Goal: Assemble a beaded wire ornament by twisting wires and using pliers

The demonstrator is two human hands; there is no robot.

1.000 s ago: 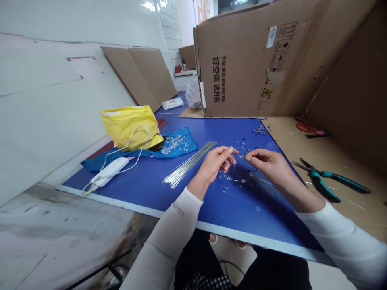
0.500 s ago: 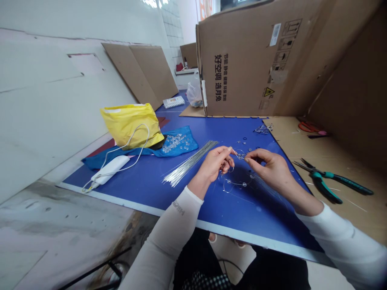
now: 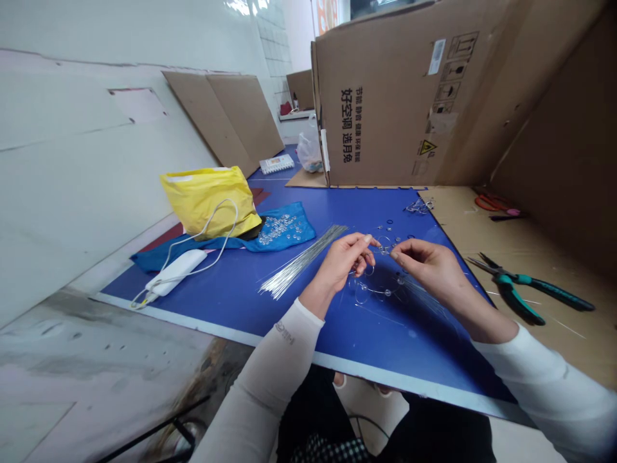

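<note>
Between my two hands hangs a looped thin wire with clear beads point(image 3: 387, 292), above the blue table. My left hand point(image 3: 348, 257) pinches the wire's upper part between thumb and finger, the other fingers curled. On the right, thumb and index finger of my right hand point(image 3: 424, 260) close on the same wire piece near a small cluster of beads. A bundle of straight silvery wires point(image 3: 301, 262) lies left of my left hand. Clear beads point(image 3: 279, 228) are spread on a blue cloth point(image 3: 304, 233) farther left. Small dark rings point(image 3: 389, 222) lie beyond my hands.
Green-handled pliers point(image 3: 513, 296) and red scissors point(image 3: 494, 203) lie on cardboard at the right. A large cardboard box point(image 3: 385, 109) stands behind. A yellow bag point(image 3: 209, 202) and a white power strip with its cord point(image 3: 177, 271) are at the left.
The hanging beaded loop has shifted slightly left and up. My hands stay nearly in place, with the fingertips of my left hand slightly moved.
</note>
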